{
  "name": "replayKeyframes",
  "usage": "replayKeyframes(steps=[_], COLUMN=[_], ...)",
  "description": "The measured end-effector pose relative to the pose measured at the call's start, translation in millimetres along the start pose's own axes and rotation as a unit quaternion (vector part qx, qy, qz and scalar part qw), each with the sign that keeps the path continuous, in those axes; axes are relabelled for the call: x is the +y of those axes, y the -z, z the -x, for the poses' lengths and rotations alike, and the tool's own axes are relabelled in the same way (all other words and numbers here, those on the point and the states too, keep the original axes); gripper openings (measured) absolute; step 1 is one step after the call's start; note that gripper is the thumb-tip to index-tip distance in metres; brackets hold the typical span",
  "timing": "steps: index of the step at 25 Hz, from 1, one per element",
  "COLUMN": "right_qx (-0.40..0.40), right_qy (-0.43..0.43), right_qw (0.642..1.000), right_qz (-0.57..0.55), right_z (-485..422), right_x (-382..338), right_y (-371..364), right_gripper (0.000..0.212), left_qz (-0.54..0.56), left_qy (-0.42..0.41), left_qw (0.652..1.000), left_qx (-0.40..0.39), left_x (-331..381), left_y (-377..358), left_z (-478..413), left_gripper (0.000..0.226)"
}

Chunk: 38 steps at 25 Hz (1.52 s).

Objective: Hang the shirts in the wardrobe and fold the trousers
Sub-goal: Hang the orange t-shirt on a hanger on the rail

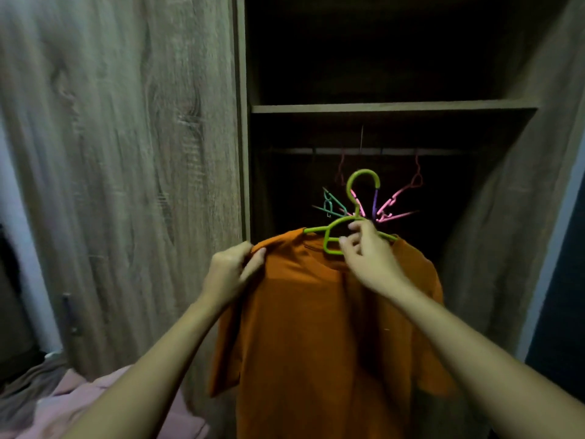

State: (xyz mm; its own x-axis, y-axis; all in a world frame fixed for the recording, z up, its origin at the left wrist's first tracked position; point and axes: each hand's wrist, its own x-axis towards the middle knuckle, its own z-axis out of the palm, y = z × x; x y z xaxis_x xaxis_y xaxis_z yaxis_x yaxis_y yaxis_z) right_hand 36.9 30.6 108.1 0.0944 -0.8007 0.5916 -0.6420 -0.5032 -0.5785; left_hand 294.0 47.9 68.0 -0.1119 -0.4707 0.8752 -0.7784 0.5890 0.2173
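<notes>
Gripping a lime-green plastic hanger [363, 171] at its neck with the right hand [367, 250], fingers curled round the bars, arm stretched forward and up. Pinching one shoulder of a rust-orange fabric T-shirt [316, 327] between thumb and fingers of the left hand [232, 267]. Draped on that hanger, hanging before the open wood-grain wardrobe [243, 122], below its dark rail [316, 151] carrying pink plastic hangers [397, 198].

I am wearing the only camera on my head; it is facing forward and slightly down into the open wardrobe [392, 107] from close by. Its wide angle is catching both my forearms rising from the bottom edge, with my left hand [232, 264] and right hand [367, 248] near the centre.
</notes>
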Motion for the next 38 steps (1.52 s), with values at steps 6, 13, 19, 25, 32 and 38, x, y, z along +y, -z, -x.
replayKeyframes(steps=[6, 13, 19, 25, 32, 38], right_qx=[-0.071, 0.002, -0.027, -0.107, -0.125, -0.108], right_qy=[-0.217, -0.265, -0.213, -0.112, -0.064, -0.079], right_qw=[0.904, 0.898, 0.939, 0.97, 0.977, 0.983], right_qz=[-0.362, -0.352, -0.268, -0.187, -0.162, -0.128], right_z=[-15, -38, -66, -129, -251, -323], right_x=[-39, -29, 6, 19, 9, 3], right_y=[-57, -65, -78, -66, -98, -126], right_gripper=[0.051, 0.057, 0.024, 0.016, 0.033, 0.026], left_qz=[-0.07, -0.008, -0.081, -0.218, -0.362, -0.382], left_qy=[-0.023, -0.031, 0.021, 0.126, 0.033, 0.012], left_qw=[0.997, 0.999, 0.996, 0.964, 0.908, 0.899], left_qx=[0.007, -0.032, 0.034, 0.086, 0.208, 0.214], left_x=[21, 62, -1, -91, -142, -150], left_y=[4, 10, -47, -85, -111, -116], left_z=[12, 5, -37, -94, -101, -99], left_gripper=[0.045, 0.051, 0.051, 0.071, 0.07, 0.073])
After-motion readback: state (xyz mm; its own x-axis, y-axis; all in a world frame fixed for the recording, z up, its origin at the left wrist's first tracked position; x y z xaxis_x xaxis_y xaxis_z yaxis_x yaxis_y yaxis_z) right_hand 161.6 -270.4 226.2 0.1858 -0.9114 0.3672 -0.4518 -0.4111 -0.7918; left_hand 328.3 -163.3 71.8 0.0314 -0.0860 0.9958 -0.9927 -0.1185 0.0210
